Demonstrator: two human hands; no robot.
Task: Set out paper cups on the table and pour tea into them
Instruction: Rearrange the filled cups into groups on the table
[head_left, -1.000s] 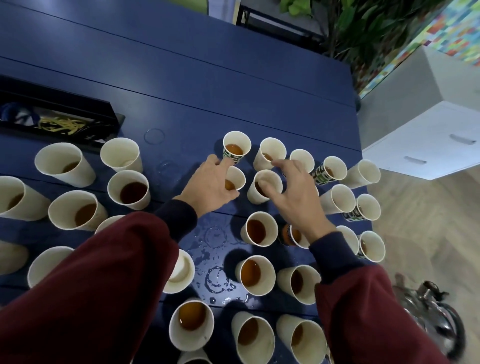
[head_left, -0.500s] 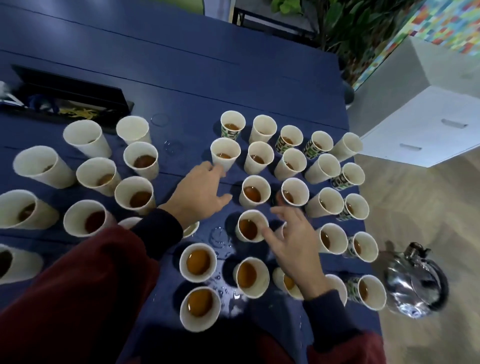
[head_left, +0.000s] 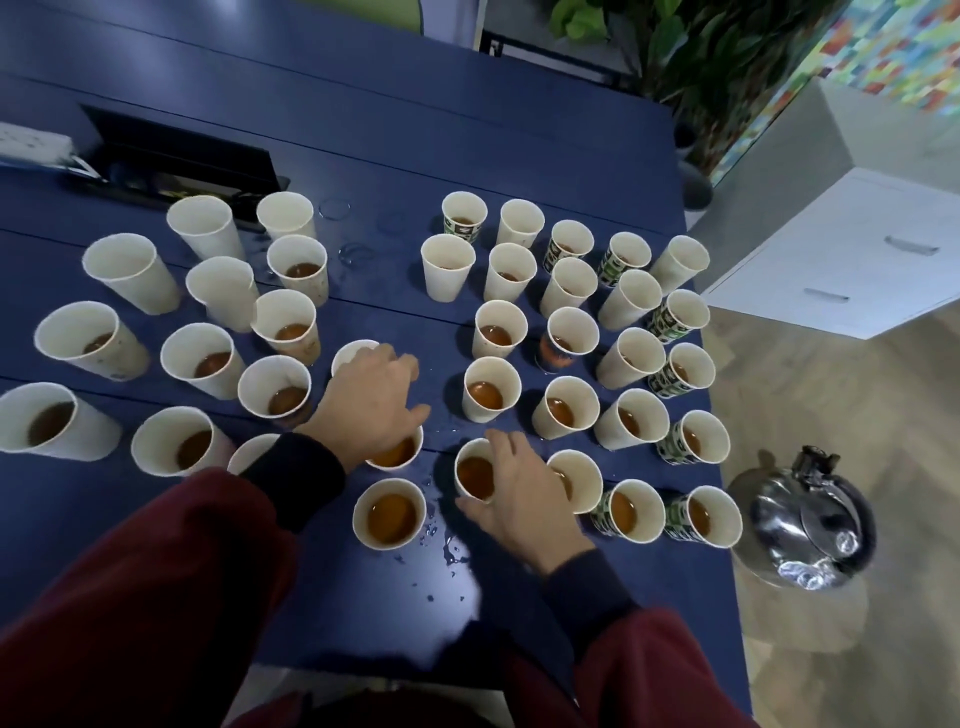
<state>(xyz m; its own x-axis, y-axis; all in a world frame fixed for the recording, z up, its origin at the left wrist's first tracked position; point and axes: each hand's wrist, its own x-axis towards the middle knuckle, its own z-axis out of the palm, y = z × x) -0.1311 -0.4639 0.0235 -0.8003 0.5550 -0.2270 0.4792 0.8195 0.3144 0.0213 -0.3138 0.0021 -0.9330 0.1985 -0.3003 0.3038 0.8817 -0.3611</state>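
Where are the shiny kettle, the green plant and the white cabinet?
kettle (head_left: 795, 530): head view, on its shiny body.
plant (head_left: 696, 57): head view, on its leaves.
cabinet (head_left: 857, 270): head view, on its drawer front.

Office lounge: blue table (head_left: 363, 130), white drawer cabinet (head_left: 841, 260), mosaic wall (head_left: 883, 57).

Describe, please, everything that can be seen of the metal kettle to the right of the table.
The kettle looks like polished steel, round-bodied and very shiny. A dark handle curves along one side to a dark fitting at its far end. Seen from above, it stands off the table, beyond its near right corner, close to the printed paper cups. What it stands on is unclear. The left hand and right hand are at cups on the table, away from it.
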